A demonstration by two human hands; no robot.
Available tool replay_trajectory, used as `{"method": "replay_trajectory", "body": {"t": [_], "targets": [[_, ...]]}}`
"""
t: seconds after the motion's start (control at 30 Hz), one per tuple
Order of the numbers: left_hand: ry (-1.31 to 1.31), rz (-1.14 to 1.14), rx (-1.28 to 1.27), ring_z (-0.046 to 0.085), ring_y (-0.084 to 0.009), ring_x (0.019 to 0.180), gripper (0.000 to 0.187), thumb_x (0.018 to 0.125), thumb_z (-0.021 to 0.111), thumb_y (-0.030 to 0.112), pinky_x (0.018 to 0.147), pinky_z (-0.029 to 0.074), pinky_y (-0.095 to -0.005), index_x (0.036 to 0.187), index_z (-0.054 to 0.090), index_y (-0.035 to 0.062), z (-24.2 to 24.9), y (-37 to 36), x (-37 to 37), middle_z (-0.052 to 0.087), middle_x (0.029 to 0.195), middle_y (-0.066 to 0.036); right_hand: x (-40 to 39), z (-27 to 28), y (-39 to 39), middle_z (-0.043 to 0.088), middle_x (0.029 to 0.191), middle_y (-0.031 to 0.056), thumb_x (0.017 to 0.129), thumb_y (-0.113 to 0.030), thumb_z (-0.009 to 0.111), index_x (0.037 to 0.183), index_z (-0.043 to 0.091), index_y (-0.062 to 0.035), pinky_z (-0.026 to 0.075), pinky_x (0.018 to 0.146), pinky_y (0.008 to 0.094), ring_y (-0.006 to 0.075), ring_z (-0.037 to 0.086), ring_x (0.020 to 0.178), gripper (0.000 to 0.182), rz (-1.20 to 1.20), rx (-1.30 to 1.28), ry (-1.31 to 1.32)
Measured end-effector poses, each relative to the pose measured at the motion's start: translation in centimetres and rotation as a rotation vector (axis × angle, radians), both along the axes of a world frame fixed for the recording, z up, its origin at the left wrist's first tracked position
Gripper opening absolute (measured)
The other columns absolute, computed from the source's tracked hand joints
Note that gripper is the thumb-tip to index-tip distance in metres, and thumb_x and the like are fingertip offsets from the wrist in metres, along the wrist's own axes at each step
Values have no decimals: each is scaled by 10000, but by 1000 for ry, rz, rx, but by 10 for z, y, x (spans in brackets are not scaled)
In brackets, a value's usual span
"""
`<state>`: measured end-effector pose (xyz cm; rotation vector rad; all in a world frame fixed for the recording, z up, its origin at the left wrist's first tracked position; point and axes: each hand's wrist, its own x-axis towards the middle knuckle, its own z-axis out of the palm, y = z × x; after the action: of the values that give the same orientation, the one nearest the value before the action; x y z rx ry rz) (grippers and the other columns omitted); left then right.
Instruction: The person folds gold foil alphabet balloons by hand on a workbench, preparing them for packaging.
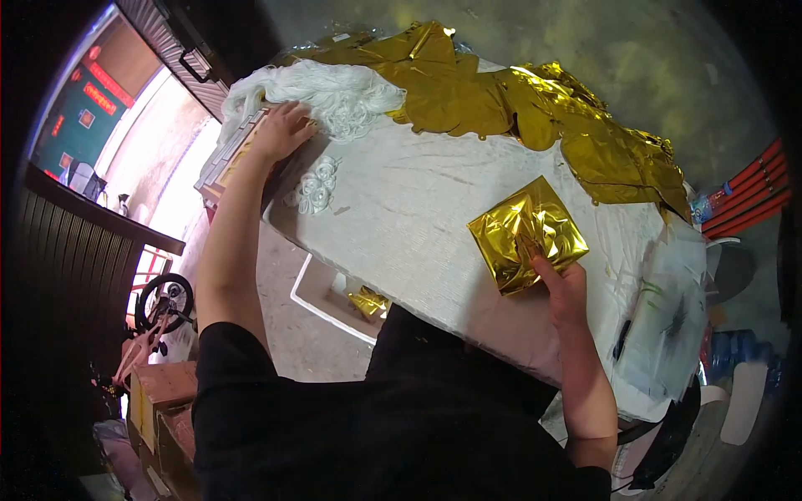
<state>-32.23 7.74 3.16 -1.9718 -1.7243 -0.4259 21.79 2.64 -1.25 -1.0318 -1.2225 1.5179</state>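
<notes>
My right hand [564, 292] pinches the near edge of a flat, square gold foil packet [526, 230], thumb on top, over the white-covered table [401, 217]. My left hand [282, 132] reaches to the table's far left, fingers apart, beside a long box [234, 159] at the edge. What lies under its fingertips is hidden. Just beyond it is a heap of white string [317, 88]. Several small coils of white string [316, 185] lie nearer to me. Large sheets of shiny gold foil with rounded outlines [476, 96] spread along the far edge.
Below the table's near edge, a white foam box [313, 292] holds some gold foil [368, 302]. Cardboard boxes [163, 401] and a small bike wheel [164, 302] are at the left. Red poles [748, 192] and blue water bottles [735, 355] stand at the right.
</notes>
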Motion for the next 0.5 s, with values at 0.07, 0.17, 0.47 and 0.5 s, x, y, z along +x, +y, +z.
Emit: {"method": "replay_trajectory", "body": {"t": [0.07,0.17,0.47,0.5], "targets": [[-99,-15,-44,591,-295,1034,451,789,691,349,900,452,-386,1098,632,25,-6,4,-6,600,1151,-166,1,0,0,671,984,57,851,-73,670,1053,648,32,473,814,252,110,611,870,229,-3,8,-12],[-650,117,-324,529,-289,1132,525,769,746,323,1000,386,-356,1180,592,33,18,-8,16,586,1173,-164,3,-5,0,672,990,59,847,-76,674,1048,650,33,474,823,258,115,614,879,230,-14,-34,-17],[-717,42,74,632,-264,853,415,746,728,270,789,488,-359,1058,639,12,-7,-3,-10,648,982,-148,0,-2,1,669,1009,64,843,-68,677,1079,639,35,474,836,260,119,613,895,260,8,-13,19],[-668,161,38,641,-289,850,355,764,701,265,782,495,-374,1020,652,25,0,-7,-6,653,966,-155,1,-2,0,669,1009,64,843,-68,677,1079,639,35,474,836,260,119,613,895,260,8,-12,20]]}}
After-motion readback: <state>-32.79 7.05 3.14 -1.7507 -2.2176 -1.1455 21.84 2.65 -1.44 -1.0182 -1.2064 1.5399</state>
